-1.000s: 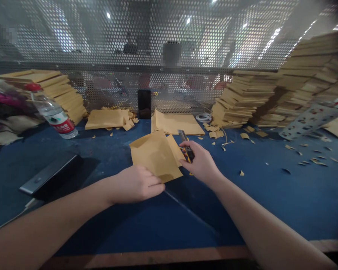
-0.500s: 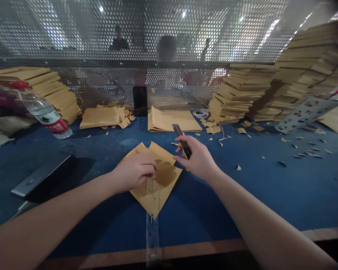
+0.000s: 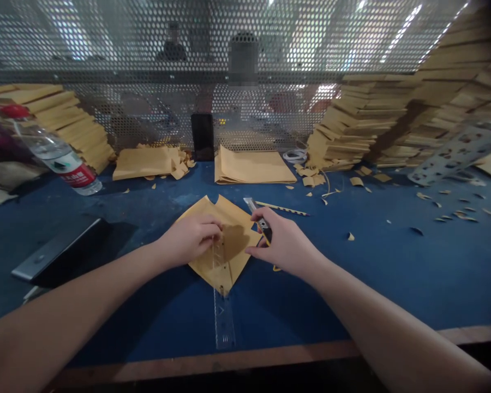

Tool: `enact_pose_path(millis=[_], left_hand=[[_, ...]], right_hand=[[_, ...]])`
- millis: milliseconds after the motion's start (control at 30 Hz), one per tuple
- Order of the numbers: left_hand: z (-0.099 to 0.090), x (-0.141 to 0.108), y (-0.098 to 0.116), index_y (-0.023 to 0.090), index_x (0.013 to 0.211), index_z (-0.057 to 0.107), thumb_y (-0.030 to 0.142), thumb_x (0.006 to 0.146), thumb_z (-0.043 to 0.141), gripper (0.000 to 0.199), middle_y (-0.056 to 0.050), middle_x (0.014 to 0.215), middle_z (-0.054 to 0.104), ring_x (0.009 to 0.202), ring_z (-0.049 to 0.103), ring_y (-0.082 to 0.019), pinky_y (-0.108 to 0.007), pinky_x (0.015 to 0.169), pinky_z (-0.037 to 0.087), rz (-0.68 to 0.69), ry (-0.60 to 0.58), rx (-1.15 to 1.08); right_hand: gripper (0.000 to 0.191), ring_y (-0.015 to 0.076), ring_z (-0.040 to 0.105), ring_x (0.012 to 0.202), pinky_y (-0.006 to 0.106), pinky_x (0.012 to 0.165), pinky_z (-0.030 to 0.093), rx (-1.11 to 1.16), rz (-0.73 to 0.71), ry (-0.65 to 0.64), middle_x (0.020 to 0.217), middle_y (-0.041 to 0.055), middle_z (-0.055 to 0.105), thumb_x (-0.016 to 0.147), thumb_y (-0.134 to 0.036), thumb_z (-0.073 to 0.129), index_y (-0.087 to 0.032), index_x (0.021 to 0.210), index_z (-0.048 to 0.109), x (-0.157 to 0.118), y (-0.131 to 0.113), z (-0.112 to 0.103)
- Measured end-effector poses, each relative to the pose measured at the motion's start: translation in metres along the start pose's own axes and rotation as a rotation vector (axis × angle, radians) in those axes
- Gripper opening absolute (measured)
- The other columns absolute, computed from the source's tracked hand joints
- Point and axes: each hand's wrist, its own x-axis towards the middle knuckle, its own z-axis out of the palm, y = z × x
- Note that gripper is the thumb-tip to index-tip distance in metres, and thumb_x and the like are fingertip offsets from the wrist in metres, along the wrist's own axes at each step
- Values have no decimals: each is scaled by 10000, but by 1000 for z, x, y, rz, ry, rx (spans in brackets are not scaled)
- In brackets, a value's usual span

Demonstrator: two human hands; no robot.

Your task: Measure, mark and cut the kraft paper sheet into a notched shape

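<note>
Brown paper (image 3: 237, 240) lies before the middle of the desk's (image 3: 352, 284) near edge, one corner toward it, with a clear ruler (image 3: 224, 327) over it reaching almost to that edge. The hands are apart: the left hand (image 3: 196, 237) has its fingers curled at the ruler's far end — pinching or pressing, I cannot tell — and the right hand (image 3: 286, 240) is clamped around a utility knife (image 3: 264, 228).

Clear plastic ruler (image 3: 225, 322), matt paper (image 3: 237, 254)
</note>
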Motion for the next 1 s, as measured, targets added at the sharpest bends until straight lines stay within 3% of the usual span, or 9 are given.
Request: enact_pose_path(millis=[100, 333, 500, 633, 800, 900, 1000], left_hand=[[0, 0, 1, 162, 1115, 625, 355, 968, 595, 244, -68, 1140, 645, 1010, 642, -190, -406, 888, 553, -7, 3, -26], [-3, 1, 11, 159, 1156, 606, 345, 968, 591, 265, -77, 1193, 617, 1053, 624, -209, -430, 907, 541, -75, -30, -32], [2, -1, 11, 187, 1247, 577, 422, 933, 622, 395, -105, 1346, 506, 1193, 549, -266, -495, 987, 497, -104, -87, -14], [8, -2, 9, 201, 1302, 556, 421, 912, 642, 456, -115, 1410, 448, 1244, 519, -279, -505, 1045, 457, -111, -107, -16], [7, 0, 12, 181, 1233, 585, 436, 938, 607, 390, -103, 1359, 514, 1199, 550, -260, -501, 1011, 477, -131, -87, -38], [5, 1, 13, 164, 1143, 610, 465, 923, 625, 374, -101, 1330, 540, 1179, 560, -257, -492, 988, 489, -172, -46, -45], [5, 2, 12, 159, 1181, 579, 471, 869, 688, 455, -113, 1344, 529, 1179, 561, -267, -492, 980, 496, -209, -13, -44]], right_hand=[[415, 162, 611, 590, 281, 569, 463, 7, -44, 6, 724, -50, 638, 701, -166, 675, -279, 1069, 522, 2, 1, 6], [383, 221, 644, 864, 361, 790, 492, -24, -142, 177, 1017, 45, 662, 740, -110, 602, -258, 1088, 545, 13, 11, 4], [334, 197, 635, 802, 379, 810, 491, -20, -163, 263, 1050, 49, 650, 796, -131, 567, -263, 1101, 529, 24, 18, 4], [303, 172, 641, 712, 347, 725, 506, -1, -133, 227, 1015, 43, 653, 807, -204, 617, -258, 1085, 508, 25, 16, 8], [391, 152, 616, 618, 319, 630, 483, -7, -118, 123, 966, 22, 664, 751, -245, 699, -264, 1091, 508, 18, 10, 14], [406, 155, 615, 666, 319, 658, 474, -19, -141, 83, 1009, 21, 664, 735, -156, 654, -268, 1101, 515, 16, 8, 16], [412, 184, 629, 778, 320, 694, 473, -29, -173, 59, 1037, 29, 658, 737, -130, 638, -268, 1109, 528, 16, 9, 15]])
